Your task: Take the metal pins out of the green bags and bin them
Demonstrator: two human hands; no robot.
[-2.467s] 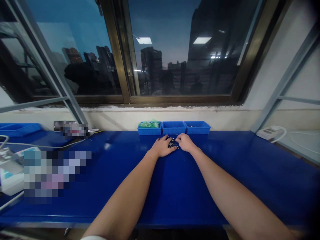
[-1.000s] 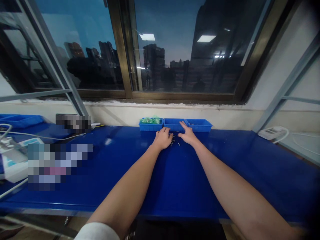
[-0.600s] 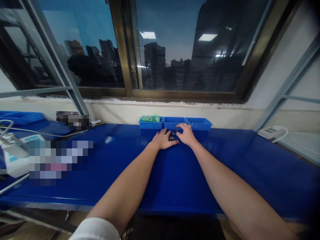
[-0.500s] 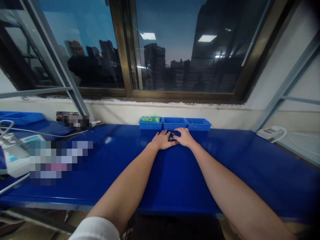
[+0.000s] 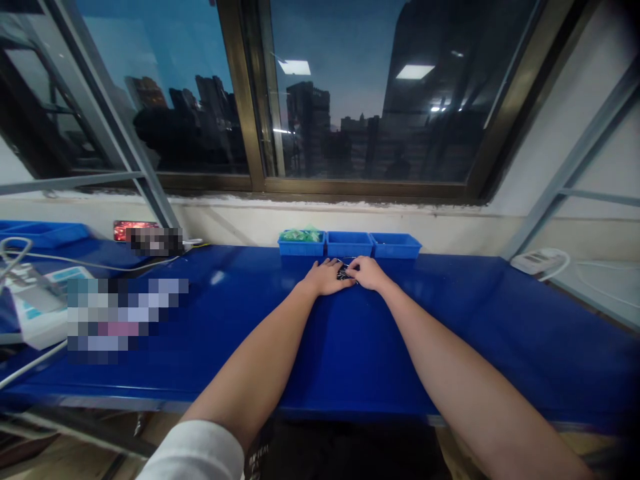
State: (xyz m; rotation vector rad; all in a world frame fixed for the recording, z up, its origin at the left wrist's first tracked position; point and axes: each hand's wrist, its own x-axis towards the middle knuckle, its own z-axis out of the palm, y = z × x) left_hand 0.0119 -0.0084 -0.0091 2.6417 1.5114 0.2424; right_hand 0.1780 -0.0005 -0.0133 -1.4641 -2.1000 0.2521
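A small pile of thin, shiny metal pieces (image 5: 343, 272), perhaps screws, lies on the blue table (image 5: 350, 353) between my hands. My left hand (image 5: 326, 277) rests on the table at the pile's left side, its fingers spread and thumb pointing right along the near edge. On the other side, my right hand (image 5: 369, 272) has its thumb and fingertips pinched together at the pile. Whatever sits in that pinch is too small to make out. Just behind the hands stand the middle blue bin (image 5: 349, 249) and the right blue bin (image 5: 396, 250).
A left blue bin (image 5: 301, 249) with green plastic packets stands in the same row by the wall. A white device (image 5: 47, 310) and a blurred patch are at the left. A phone (image 5: 135, 231) leans near the shelf post. A white power strip (image 5: 537, 261) lies far right.
My right hand has come back from beside the middle and right bins to the pile, and its fingers have closed. My left hand has flattened out beside the pile. The phone's screen has lit up.
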